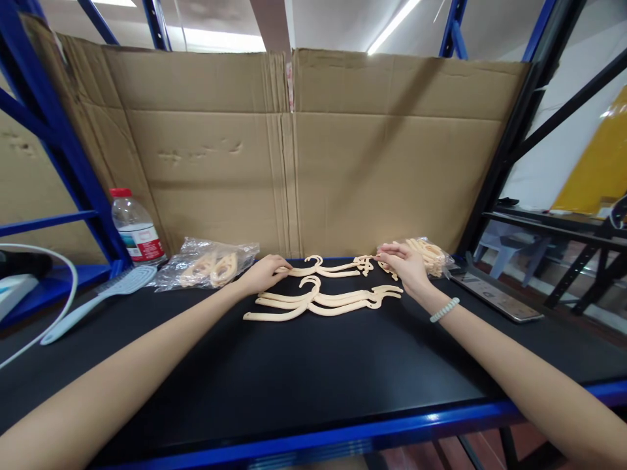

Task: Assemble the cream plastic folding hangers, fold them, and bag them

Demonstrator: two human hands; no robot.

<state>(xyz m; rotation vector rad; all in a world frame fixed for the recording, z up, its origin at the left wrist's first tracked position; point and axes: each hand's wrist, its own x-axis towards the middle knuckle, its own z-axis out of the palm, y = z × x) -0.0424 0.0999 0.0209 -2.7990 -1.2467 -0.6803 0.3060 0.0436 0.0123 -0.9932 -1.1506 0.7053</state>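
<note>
Beige plastic clothes hangers lie on the black tabletop in front of me, a nearer overlapping group (313, 305) and a farther hanger (326, 269). My left hand (267, 274) has its fingers closed on the left end of the farther hanger. Over at the right, my right hand (409, 266) is pinched, with a small beige plastic piece (374, 257) at its fingertips; the exact grip is partly hidden. Small beige connector pieces (363, 265) cluster by the farther hanger's right end. More loose pieces (388, 269) lie just below my right fingers.
A clear bag of beige parts (210, 264) lies left, beside a pale blue hairbrush (112, 290) and a red-capped bottle (138, 228). Another bag of beige pieces (431, 256) and a phone (494, 295) are at the right. A cardboard wall (220, 170) closes the back.
</note>
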